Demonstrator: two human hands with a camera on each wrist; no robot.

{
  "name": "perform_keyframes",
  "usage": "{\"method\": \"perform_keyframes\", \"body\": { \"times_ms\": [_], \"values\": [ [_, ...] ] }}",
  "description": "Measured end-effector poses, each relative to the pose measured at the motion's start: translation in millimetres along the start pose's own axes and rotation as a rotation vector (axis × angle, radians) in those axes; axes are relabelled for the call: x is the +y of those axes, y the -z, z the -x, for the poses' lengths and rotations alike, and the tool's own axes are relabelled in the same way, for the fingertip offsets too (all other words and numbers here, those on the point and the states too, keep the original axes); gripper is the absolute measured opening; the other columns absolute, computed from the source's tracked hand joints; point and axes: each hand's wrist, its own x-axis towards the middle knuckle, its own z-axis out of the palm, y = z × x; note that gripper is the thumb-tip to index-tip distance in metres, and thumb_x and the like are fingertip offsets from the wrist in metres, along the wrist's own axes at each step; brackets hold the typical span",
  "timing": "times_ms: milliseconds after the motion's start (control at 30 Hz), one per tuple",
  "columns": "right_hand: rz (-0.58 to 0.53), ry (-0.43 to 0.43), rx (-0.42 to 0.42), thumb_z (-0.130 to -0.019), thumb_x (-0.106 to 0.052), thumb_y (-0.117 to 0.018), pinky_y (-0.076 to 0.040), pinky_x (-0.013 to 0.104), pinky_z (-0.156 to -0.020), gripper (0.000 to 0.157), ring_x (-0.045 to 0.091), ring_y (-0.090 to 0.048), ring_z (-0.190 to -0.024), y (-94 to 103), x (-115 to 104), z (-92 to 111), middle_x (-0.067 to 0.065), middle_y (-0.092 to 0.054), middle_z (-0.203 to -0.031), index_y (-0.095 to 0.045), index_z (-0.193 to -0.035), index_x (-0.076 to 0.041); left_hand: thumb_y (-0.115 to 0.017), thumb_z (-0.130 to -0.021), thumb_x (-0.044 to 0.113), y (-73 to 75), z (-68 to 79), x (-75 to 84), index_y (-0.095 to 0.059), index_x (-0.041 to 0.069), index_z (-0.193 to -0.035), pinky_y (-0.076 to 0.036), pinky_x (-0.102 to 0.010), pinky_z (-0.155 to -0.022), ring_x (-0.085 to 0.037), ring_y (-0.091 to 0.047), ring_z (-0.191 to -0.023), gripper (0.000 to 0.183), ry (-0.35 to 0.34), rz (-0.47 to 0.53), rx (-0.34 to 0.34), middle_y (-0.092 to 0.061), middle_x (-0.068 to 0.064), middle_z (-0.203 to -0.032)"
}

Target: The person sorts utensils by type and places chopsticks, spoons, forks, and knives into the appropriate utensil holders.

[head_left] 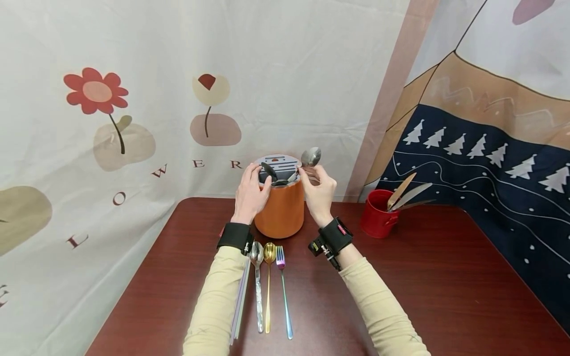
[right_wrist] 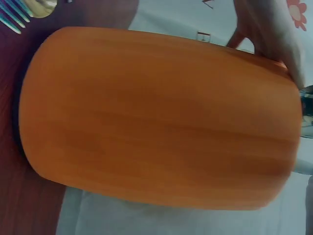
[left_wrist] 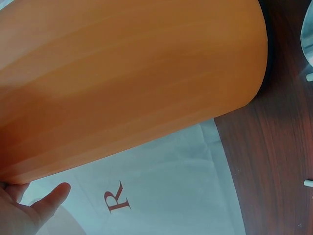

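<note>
An orange canister [head_left: 279, 212], with a pale, dark-striped top, stands upright at the back of the table. My left hand [head_left: 253, 195] grips its left rim, fingers over the edge, beside a dark spoon bowl [head_left: 268, 170] at the top. In my right hand [head_left: 319, 190], thumb and fingertips pinch a silver spoon [head_left: 310, 156] at the canister's right rim, bowl up. The lower part of that spoon is largely hidden by the fingers. Both wrist views are mostly filled by the canister's side; the right one also shows my left hand [right_wrist: 271, 34] at the rim.
In front of the canister lie a silver spoon [head_left: 256, 254], a gold spoon [head_left: 269, 253] and a rainbow fork [head_left: 280, 258]. Long thin sticks [head_left: 240, 304] lie partly under my left sleeve. A red bucket [head_left: 378, 217] at the right holds several knives [head_left: 411, 195].
</note>
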Motion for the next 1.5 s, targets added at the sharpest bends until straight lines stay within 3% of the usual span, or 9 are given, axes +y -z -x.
{"method": "perform_keyframes", "body": {
  "times_ms": [167, 367, 567, 767, 1000, 1233, 1500],
  "values": [
    [0.053, -0.014, -0.057, -0.087, -0.015, -0.068, -0.058, 0.033, -0.075, 0.014, 0.025, -0.072, -0.08, -3.1, 7.8, 2.1, 0.015, -0.073, -0.089, -0.071, -0.092, -0.003, -0.042, -0.099, 0.039, -1.5, -0.8, -0.4, -0.045, 0.003, -0.139, -0.04, -0.045, -0.108, -0.023, -0.029, -0.144, 0.054, -0.006, -0.002, 0.007, -0.039, -0.01, -0.148],
    [0.157, -0.037, -0.11, -0.088, -0.017, -0.067, -0.048, 0.047, -0.08, 0.016, 0.032, -0.059, -0.087, -3.2, 8.6, 2.4, 0.015, -0.067, -0.081, -0.07, -0.083, -0.002, -0.041, -0.099, 0.04, -2.6, -1.8, -1.3, -0.045, 0.004, -0.139, -0.039, -0.045, -0.108, -0.022, -0.029, -0.144, 0.054, 0.0, -0.012, 0.005, -0.038, -0.009, -0.149],
    [0.221, -0.096, -0.212, -0.088, -0.021, -0.066, -0.038, 0.044, -0.087, 0.021, 0.031, -0.051, -0.093, -2.6, 10.8, 3.9, 0.014, -0.066, -0.096, -0.069, -0.078, -0.003, -0.042, -0.098, 0.036, -2.4, -2.1, -2.9, -0.044, 0.004, -0.14, -0.039, -0.045, -0.108, -0.022, -0.029, -0.144, 0.052, 0.012, -0.01, -0.005, -0.037, -0.009, -0.15],
    [0.238, -0.145, -0.271, -0.089, -0.022, -0.065, -0.036, 0.047, -0.092, 0.022, 0.033, -0.048, -0.098, -2.9, 14.8, 7.1, 0.016, -0.06, -0.106, -0.07, -0.082, -0.001, -0.042, -0.098, 0.035, -2.4, -2.5, -4.4, -0.043, 0.005, -0.141, -0.039, -0.046, -0.108, -0.023, -0.029, -0.144, 0.052, 0.011, -0.004, -0.009, -0.036, -0.009, -0.151],
    [0.192, -0.15, -0.281, -0.09, -0.018, -0.065, -0.033, 0.046, -0.093, 0.017, 0.039, -0.046, -0.1, -3.1, 16.1, 8.2, 0.016, -0.056, -0.109, -0.071, -0.096, -0.003, -0.042, -0.098, 0.038, -1.7, -2.8, -5.1, -0.044, 0.006, -0.14, -0.04, -0.047, -0.107, -0.024, -0.03, -0.144, 0.053, 0.009, 0.012, 0.003, -0.036, -0.009, -0.151],
    [0.154, -0.13, -0.257, -0.089, -0.014, -0.064, -0.044, 0.044, -0.091, 0.016, 0.034, -0.052, -0.101, 0.3, 15.8, 14.3, 0.016, -0.055, -0.105, -0.069, -0.099, -0.003, -0.045, -0.096, 0.032, -1.8, -2.6, -6.9, -0.045, 0.005, -0.139, -0.041, -0.048, -0.105, -0.024, -0.031, -0.143, 0.051, -0.004, 0.015, 0.013, -0.037, -0.009, -0.15],
    [0.151, -0.125, -0.263, -0.089, -0.012, -0.063, -0.05, 0.04, -0.084, 0.016, 0.03, -0.057, -0.096, 9.2, 14.6, 38.2, 0.015, -0.056, -0.103, -0.066, -0.102, -0.003, -0.046, -0.096, 0.031, -2.4, -1.9, -7.8, -0.044, 0.005, -0.14, -0.042, -0.047, -0.105, -0.024, -0.03, -0.143, 0.051, -0.004, 0.009, 0.004, -0.036, -0.009, -0.15]
  ]
}}
